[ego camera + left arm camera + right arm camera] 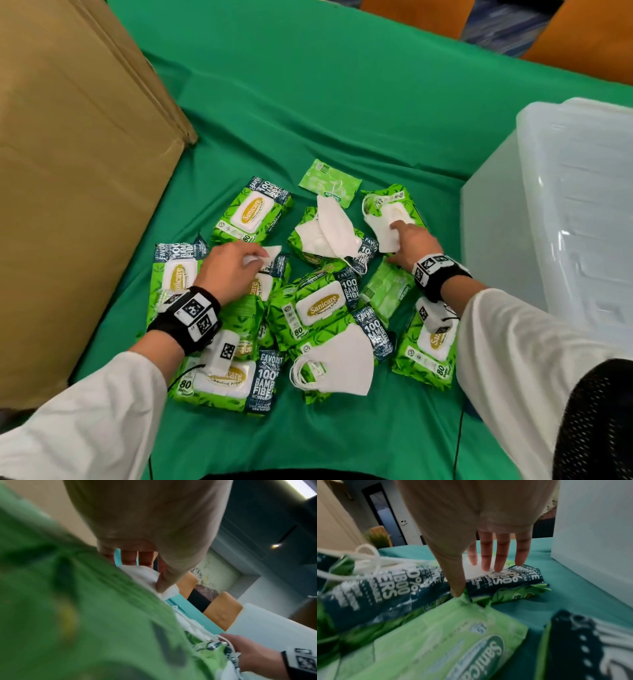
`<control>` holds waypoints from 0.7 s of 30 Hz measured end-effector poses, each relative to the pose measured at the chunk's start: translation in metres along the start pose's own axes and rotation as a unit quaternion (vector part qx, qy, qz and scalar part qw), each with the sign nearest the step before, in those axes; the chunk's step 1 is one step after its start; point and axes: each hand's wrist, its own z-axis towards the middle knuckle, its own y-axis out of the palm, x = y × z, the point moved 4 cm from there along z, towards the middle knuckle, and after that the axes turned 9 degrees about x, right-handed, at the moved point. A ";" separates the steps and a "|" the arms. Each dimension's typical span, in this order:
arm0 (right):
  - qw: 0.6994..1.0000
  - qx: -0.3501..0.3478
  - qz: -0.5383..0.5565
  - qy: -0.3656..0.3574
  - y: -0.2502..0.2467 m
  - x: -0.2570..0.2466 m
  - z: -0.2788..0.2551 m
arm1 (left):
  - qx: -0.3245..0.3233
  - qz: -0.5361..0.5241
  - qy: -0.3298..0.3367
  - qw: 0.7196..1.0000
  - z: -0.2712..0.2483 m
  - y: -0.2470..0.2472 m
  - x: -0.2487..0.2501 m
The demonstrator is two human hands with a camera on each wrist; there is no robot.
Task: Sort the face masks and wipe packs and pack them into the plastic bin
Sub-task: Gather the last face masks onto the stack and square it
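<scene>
Several green Sanicare wipe packs (318,305) and white face masks lie heaped on the green cloth. My left hand (255,258) pinches a white mask (272,253) at the pile's left; the left wrist view shows thumb and curled fingers (133,559) closed on that mask (145,576). My right hand (399,233) lies with straight fingers (500,555) on another mask (385,228) that rests on a far-right wipe pack (527,580). Its thumb touches a small light-green pack (447,635). The translucent plastic bin (496,240) stands at the right.
A large cardboard box (75,178) fills the left side. Two more masks lie loose, one in the pile's middle (330,229) and one at the front (342,363). A small light-green pack (330,183) sits at the back. Orange chairs (582,41) stand beyond the table.
</scene>
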 end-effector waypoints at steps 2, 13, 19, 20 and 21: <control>0.999 0.025 0.026 -0.005 0.000 -0.003 -0.006 | 0.004 -0.088 -0.002 0.996 -0.006 0.002 0.015; 0.842 0.117 0.500 0.164 -0.045 -0.020 -0.088 | 0.023 -0.482 -0.233 0.845 -0.076 0.011 0.050; 0.655 0.003 0.731 0.193 -0.051 -0.047 -0.177 | 0.017 -0.618 -0.304 0.725 -0.122 0.011 0.055; 0.623 -0.014 0.757 0.194 -0.052 -0.051 -0.190 | 0.023 -0.609 -0.309 0.730 -0.129 0.009 0.057; 0.592 -0.031 0.780 0.198 -0.051 -0.054 -0.200 | 0.024 -0.602 -0.314 0.733 -0.135 0.007 0.058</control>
